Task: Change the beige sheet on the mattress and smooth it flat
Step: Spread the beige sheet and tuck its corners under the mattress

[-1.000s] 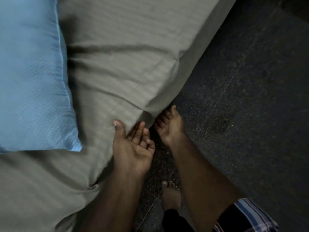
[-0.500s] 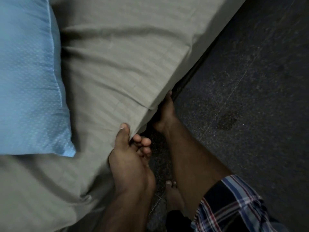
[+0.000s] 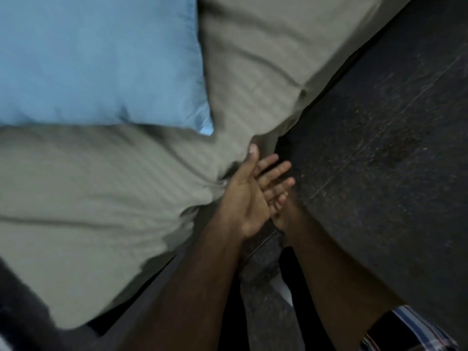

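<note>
Dark speckled floor point(image 3: 379, 148) lies under our arms. Our left hand point(image 3: 249, 196) is spread open, fingers straight, holding nothing, thumb touching the beige sheet point(image 3: 101, 198) at the mattress edge. Our right hand point(image 3: 281, 219) hides behind it; we cannot tell its hold. Past the thumb lies a blue pillow point(image 3: 96, 59).

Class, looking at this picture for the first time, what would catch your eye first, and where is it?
The shiny light-blue pillow fills the upper left, lying on the striped beige sheet. At centre, the left hand lies open, palm up, thumb against the sheet's edge, covering most of the right hand. Dark speckled floor fills the right.
</note>
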Demonstrator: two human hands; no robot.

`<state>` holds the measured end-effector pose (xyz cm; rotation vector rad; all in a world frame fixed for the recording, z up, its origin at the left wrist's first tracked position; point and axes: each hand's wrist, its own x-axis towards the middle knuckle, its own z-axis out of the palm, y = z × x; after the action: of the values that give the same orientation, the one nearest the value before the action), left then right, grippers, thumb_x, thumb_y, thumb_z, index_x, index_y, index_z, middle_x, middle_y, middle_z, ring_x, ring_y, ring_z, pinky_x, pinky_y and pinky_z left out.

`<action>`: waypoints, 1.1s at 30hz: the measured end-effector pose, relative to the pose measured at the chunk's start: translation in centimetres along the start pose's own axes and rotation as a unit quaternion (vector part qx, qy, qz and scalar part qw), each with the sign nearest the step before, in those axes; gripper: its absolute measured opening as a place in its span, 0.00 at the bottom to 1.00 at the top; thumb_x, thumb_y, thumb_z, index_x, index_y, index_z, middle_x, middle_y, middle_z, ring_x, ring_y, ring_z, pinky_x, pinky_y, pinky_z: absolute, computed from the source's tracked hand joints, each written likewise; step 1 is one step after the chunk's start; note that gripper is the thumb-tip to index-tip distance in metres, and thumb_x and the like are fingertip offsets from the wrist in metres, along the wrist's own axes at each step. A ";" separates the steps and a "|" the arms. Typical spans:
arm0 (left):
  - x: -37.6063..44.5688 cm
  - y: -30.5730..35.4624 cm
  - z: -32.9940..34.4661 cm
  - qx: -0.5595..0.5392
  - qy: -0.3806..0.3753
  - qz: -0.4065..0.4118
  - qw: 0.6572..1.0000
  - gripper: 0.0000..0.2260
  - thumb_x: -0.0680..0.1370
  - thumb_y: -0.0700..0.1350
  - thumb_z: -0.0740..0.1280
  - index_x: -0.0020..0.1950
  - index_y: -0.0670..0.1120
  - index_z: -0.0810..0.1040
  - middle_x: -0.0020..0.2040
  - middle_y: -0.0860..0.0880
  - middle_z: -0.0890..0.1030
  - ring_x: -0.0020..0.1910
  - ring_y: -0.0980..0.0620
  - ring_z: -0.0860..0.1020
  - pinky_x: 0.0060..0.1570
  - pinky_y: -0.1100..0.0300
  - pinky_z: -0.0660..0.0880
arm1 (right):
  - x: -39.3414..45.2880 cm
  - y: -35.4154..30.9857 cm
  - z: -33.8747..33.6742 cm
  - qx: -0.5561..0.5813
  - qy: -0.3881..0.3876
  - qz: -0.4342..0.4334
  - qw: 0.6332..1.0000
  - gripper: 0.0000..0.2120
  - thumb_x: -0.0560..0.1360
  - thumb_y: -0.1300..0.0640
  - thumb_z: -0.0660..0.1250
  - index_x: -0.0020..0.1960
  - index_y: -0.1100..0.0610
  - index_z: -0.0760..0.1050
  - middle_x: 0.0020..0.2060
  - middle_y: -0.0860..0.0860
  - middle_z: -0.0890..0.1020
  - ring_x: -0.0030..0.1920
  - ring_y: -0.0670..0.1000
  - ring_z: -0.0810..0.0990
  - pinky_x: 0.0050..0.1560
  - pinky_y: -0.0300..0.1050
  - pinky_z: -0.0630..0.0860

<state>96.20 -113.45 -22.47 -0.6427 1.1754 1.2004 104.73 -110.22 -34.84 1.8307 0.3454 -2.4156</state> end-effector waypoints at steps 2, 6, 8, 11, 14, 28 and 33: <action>-2.9 -2.3 -3.9 0.013 0.015 -0.040 0.999 0.29 0.73 0.66 0.63 0.66 0.49 0.78 0.62 0.49 0.83 0.49 0.51 0.82 0.44 0.58 0.73 | -0.6 4.1 0.5 -0.046 -0.008 0.044 0.998 0.12 0.85 0.50 0.56 0.45 0.50 0.73 0.27 0.38 0.79 0.25 0.36 0.76 0.27 0.30 0.69; -9.0 -6.9 -13.5 -0.011 0.122 -0.078 0.989 0.26 0.73 0.64 0.65 0.63 0.48 0.79 0.54 0.50 0.85 0.43 0.52 0.81 0.39 0.60 0.72 | -1.5 11.8 2.8 -0.084 -0.048 0.097 0.991 0.10 0.85 0.48 0.57 0.59 0.50 0.74 0.45 0.46 0.83 0.48 0.48 0.83 0.44 0.42 0.75; -11.3 -8.3 -18.0 -0.085 0.199 -0.045 0.975 0.24 0.71 0.61 0.68 0.60 0.47 0.79 0.48 0.50 0.86 0.38 0.52 0.81 0.37 0.60 0.71 | -1.8 14.6 4.8 -0.047 -0.053 0.082 0.994 0.16 0.85 0.48 0.54 0.70 0.50 0.70 0.58 0.50 0.79 0.65 0.54 0.77 0.58 0.49 0.73; -13.1 -9.2 -24.4 -0.188 0.244 0.031 0.951 0.22 0.72 0.62 0.68 0.56 0.48 0.78 0.51 0.50 0.83 0.40 0.52 0.80 0.37 0.61 0.73 | -0.9 17.6 7.8 0.042 -0.051 0.053 0.996 0.17 0.86 0.46 0.53 0.67 0.52 0.74 0.59 0.51 0.79 0.61 0.54 0.78 0.58 0.50 0.71; -13.4 -9.6 -29.5 -0.244 0.241 0.061 0.937 0.25 0.75 0.65 0.67 0.57 0.45 0.79 0.49 0.50 0.83 0.44 0.52 0.79 0.38 0.62 0.73 | 0.9 20.8 10.1 0.082 -0.007 0.012 0.997 0.17 0.84 0.41 0.55 0.58 0.50 0.76 0.51 0.50 0.80 0.48 0.51 0.79 0.45 0.45 0.74; -14.3 -11.0 -30.8 -0.217 0.308 0.278 0.883 0.14 0.82 0.45 0.65 0.37 0.45 0.74 0.25 0.52 0.72 0.24 0.55 0.75 0.24 0.67 0.70 | 6.1 25.7 16.1 0.162 -0.106 -0.131 0.972 0.34 0.78 0.31 0.56 0.77 0.49 0.66 0.73 0.57 0.72 0.73 0.64 0.69 0.76 0.65 0.60; -13.8 -11.1 -31.6 -0.211 0.288 0.255 0.899 0.20 0.82 0.46 0.65 0.29 0.47 0.78 0.25 0.51 0.73 0.26 0.55 0.76 0.25 0.67 0.71 | 9.3 26.9 13.0 -0.025 -0.004 -0.009 1.000 0.44 0.62 0.18 0.63 0.70 0.44 0.74 0.63 0.54 0.81 0.58 0.62 0.80 0.58 0.65 0.76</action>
<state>96.64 -149.65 -21.80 -1.1146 1.6595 1.8130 95.54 -138.81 -43.75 1.8053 0.4190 -2.4014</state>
